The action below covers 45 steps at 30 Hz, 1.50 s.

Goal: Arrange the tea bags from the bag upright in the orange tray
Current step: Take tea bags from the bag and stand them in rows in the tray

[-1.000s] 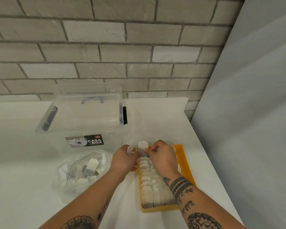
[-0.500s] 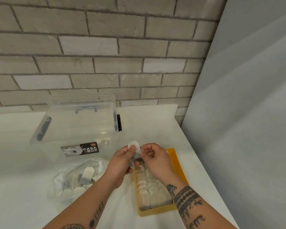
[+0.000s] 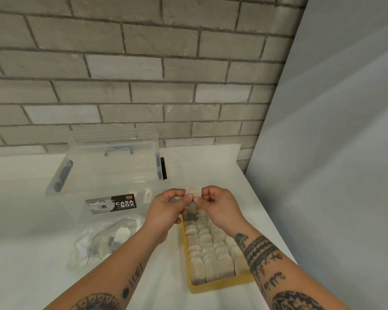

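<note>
A white tea bag (image 3: pixel 193 191) is held up over the far end of the orange tray (image 3: pixel 213 287). My left hand (image 3: pixel 166 211) and my right hand (image 3: pixel 217 206) both pinch it between thumb and fingertips. The tray holds several tea bags (image 3: pixel 208 245) standing upright in rows, packed from its near end up to under my hands. A clear plastic bag (image 3: pixel 105 240) with several loose tea bags lies on the table to the left of the tray.
A clear lidded storage box (image 3: pixel 108 171) labelled CASA BOX stands behind the plastic bag. A brick wall runs along the back of the white table (image 3: pixel 20 220), and a grey panel (image 3: pixel 334 175) borders its right edge close to the tray.
Both hands have lifted the tea bag slightly above the tray's far end and turned it between the fingertips. The camera has tilted, shifting the whole scene in the frame.
</note>
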Each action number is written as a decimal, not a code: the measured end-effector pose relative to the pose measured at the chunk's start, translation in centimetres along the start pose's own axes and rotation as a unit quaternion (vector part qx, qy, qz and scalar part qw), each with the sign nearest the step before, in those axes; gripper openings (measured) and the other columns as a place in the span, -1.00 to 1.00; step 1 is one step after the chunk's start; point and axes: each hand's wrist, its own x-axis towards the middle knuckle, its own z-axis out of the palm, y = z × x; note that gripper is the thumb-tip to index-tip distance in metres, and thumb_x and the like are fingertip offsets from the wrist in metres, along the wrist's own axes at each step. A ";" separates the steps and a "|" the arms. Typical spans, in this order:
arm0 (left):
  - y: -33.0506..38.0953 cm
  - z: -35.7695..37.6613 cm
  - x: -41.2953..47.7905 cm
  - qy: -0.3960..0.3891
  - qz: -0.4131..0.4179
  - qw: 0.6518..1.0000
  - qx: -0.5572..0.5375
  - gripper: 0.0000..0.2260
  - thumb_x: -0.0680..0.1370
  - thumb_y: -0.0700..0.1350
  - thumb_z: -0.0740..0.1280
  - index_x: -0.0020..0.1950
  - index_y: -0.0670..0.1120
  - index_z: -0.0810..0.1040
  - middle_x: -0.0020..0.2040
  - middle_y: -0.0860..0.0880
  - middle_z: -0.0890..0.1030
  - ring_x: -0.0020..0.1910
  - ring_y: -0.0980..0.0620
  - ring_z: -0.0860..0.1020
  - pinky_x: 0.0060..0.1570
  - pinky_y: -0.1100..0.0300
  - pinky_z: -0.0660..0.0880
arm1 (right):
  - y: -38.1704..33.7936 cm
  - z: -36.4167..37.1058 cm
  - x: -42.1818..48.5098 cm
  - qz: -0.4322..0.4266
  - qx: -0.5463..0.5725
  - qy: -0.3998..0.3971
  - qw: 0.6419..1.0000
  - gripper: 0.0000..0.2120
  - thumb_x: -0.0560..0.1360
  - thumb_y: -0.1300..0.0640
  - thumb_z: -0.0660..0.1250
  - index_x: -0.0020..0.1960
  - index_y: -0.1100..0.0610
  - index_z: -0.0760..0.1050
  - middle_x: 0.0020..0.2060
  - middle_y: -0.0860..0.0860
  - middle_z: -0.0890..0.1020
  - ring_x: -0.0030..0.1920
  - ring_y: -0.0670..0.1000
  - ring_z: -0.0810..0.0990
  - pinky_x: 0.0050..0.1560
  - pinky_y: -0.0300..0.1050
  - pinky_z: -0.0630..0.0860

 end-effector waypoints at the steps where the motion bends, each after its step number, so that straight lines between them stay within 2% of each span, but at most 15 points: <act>1: 0.1 0.0 0.1 0.005 0.000 1.000 0.001 -0.93 0.54 -0.12 0.49 0.00 -0.07 0.67 -0.22 0.01 0.67 -0.39 0.09 0.54 -0.47 0.25 0.40 | 0.2 -0.1 0.3 0.002 -0.013 0.000 1.000 -0.74 0.48 0.10 0.50 -0.31 0.02 0.48 -0.47 -0.19 0.47 -0.40 -0.17 0.40 -0.29 -0.29 0.39; 4: -0.2 -0.1 0.4 0.034 -0.018 0.999 0.007 -0.92 0.61 -0.14 0.38 0.05 -0.03 0.67 -0.13 0.00 0.69 -0.38 0.10 0.54 -0.44 0.26 0.43 | 1.1 -0.8 1.1 0.013 -0.033 0.026 0.999 -0.75 0.49 0.07 0.49 -0.29 0.02 0.48 -0.44 -0.18 0.48 -0.40 -0.16 0.40 -0.28 -0.26 0.39; 6: -0.8 -0.4 0.7 0.052 -0.037 0.998 0.029 -0.90 0.62 -0.13 0.34 0.05 -0.03 0.65 -0.07 -0.02 0.67 -0.33 0.06 0.54 -0.41 0.25 0.47 | 1.9 -1.4 1.4 0.026 -0.060 0.041 0.997 -0.80 0.49 0.07 0.49 -0.25 0.00 0.51 -0.37 -0.16 0.57 -0.35 -0.17 0.48 -0.25 -0.28 0.41; 9: -2.3 -0.6 0.9 0.066 -0.062 0.994 0.064 -0.95 0.60 -0.10 0.38 0.03 -0.03 0.62 -0.09 -0.05 0.64 -0.26 0.01 0.55 -0.35 0.19 0.52 | 3.3 -1.7 1.2 0.064 -0.100 0.029 0.992 -0.89 0.48 0.08 0.50 -0.16 0.02 0.58 -0.26 -0.09 0.66 -0.22 -0.10 0.61 -0.25 -0.36 0.46; 12: -3.8 -0.4 1.1 0.068 -0.082 0.989 0.104 -0.93 0.56 -0.10 0.43 0.02 -0.02 0.60 -0.09 -0.09 0.63 -0.23 -0.01 0.56 -0.34 0.16 0.52 | 4.6 -1.1 1.0 0.091 -0.107 0.016 0.990 -0.88 0.46 0.12 0.53 -0.13 0.01 0.58 -0.27 -0.16 0.63 -0.21 -0.19 0.60 -0.31 -0.52 0.41; 17: -5.0 -0.1 1.3 0.060 -0.092 0.982 0.153 -0.86 0.52 -0.13 0.49 -0.01 0.02 0.57 -0.01 -0.07 0.63 -0.22 0.01 0.57 -0.40 0.21 0.51 | 5.9 0.1 1.2 0.113 -0.079 0.020 0.990 -0.87 0.47 0.17 0.52 -0.04 0.07 0.58 -0.23 -0.15 0.61 -0.18 -0.23 0.57 -0.29 -0.54 0.42; 20: -5.1 0.0 1.5 0.063 -0.096 0.978 0.174 -0.81 0.50 -0.20 0.49 0.02 0.02 0.57 0.02 -0.05 0.62 -0.17 -0.01 0.60 -0.42 0.23 0.51 | 6.4 0.5 1.5 0.116 -0.089 0.032 0.989 -0.86 0.48 0.14 0.51 0.00 0.09 0.61 -0.18 -0.12 0.63 -0.14 -0.15 0.61 -0.24 -0.49 0.44; 23: -5.2 0.1 1.5 0.067 -0.102 0.975 0.185 -0.77 0.49 -0.24 0.48 0.04 0.03 0.57 0.04 -0.03 0.61 -0.12 -0.02 0.63 -0.41 0.23 0.52 | 6.9 0.7 1.6 0.121 -0.109 0.041 0.986 -0.84 0.47 0.09 0.52 0.01 0.09 0.62 -0.15 -0.07 0.66 -0.10 -0.07 0.64 -0.11 -0.30 0.54; 27: -5.2 0.1 1.5 0.069 -0.100 0.974 0.190 -0.78 0.48 -0.25 0.48 0.02 0.02 0.57 0.03 -0.04 0.61 -0.19 0.00 0.60 -0.42 0.23 0.54 | 7.0 0.9 1.5 0.120 -0.133 0.051 0.983 -0.82 0.45 0.03 0.54 -0.03 0.06 0.60 -0.16 -0.08 0.66 -0.13 -0.07 0.63 -0.07 -0.17 0.60; 31: -5.0 0.1 1.5 0.082 -0.097 0.977 0.170 -0.79 0.50 -0.26 0.43 0.06 -0.01 0.58 0.01 -0.07 0.62 -0.21 -0.01 0.59 -0.41 0.20 0.56 | 6.5 0.8 1.2 0.109 -0.151 0.071 0.980 -0.79 0.43 -0.01 0.54 -0.06 0.04 0.57 -0.23 -0.08 0.64 -0.20 -0.07 0.62 -0.17 -0.14 0.58; 34: -4.5 0.0 1.5 0.108 -0.094 0.980 0.135 -0.78 0.58 -0.23 0.27 0.17 -0.02 0.54 -0.01 -0.11 0.62 -0.20 -0.05 0.60 -0.39 0.17 0.54 | 6.0 0.6 0.8 0.103 -0.140 0.083 0.981 -0.79 0.43 0.00 0.54 -0.11 0.05 0.54 -0.29 -0.06 0.63 -0.27 -0.08 0.59 -0.26 -0.19 0.52; 38: -3.0 0.0 1.2 0.133 -0.067 0.987 0.054 -0.70 0.63 -0.29 0.09 0.27 -0.01 0.42 -0.02 -0.10 0.61 -0.24 -0.05 0.57 -0.30 0.09 0.57 | 4.9 -0.5 0.6 0.091 -0.094 0.114 0.985 -0.83 0.44 0.06 0.54 -0.17 0.04 0.55 -0.30 -0.09 0.63 -0.29 -0.16 0.58 -0.34 -0.41 0.42; 42: -1.7 0.3 0.9 0.128 -0.029 0.991 0.010 -0.73 0.67 -0.25 0.10 0.30 -0.01 0.40 -0.02 -0.04 0.68 -0.16 -0.02 0.63 -0.26 0.10 0.59 | 3.2 -1.9 0.6 0.071 -0.054 0.139 0.986 -0.89 0.50 0.05 0.49 -0.12 -0.01 0.56 -0.21 -0.15 0.63 -0.18 -0.22 0.57 -0.26 -0.47 0.43; 45: -0.9 1.0 0.7 0.081 -0.017 0.997 -0.008 -0.77 0.69 -0.22 0.15 0.33 -0.02 0.40 0.01 0.06 0.73 0.01 0.02 0.66 -0.15 0.14 0.60 | 2.2 -2.4 0.6 0.039 -0.020 0.121 0.992 -0.97 0.55 0.06 0.43 -0.06 -0.05 0.59 -0.13 -0.16 0.66 -0.09 -0.20 0.61 -0.06 -0.32 0.52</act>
